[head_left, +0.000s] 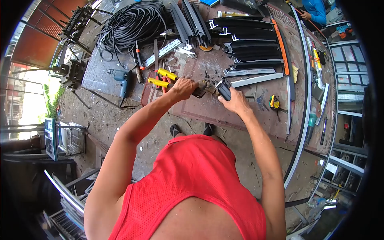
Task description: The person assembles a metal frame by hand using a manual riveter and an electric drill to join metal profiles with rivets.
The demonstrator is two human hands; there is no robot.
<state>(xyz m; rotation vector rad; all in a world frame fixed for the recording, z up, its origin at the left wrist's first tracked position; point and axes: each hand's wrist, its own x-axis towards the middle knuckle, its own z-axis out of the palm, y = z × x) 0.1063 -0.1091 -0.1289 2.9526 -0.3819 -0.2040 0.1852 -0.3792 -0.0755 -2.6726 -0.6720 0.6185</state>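
Red sleeveless top occupies the near centre, with both arms extended over the worktable. Left hand is closed over the yellow-handled tool; its fingers are curled together, but their tips are hidden. The tool lies on the near-left part of the tabletop, its two yellow handles directed left and its dark end showing to the right of the hand. Right hand has its thumb and fingers clamped on the short black piece, located just right of the tool's dark end; whether the two parts touch cannot be told. A pale bar lies beyond the right hand, and the tape measure lies to its right. A row of black profiles lies at the far right of centre, with the orange bar along its right ends. Drill and black cable coil lie to the left, the coil farther away. Another person is at the far right, well apart from both hands
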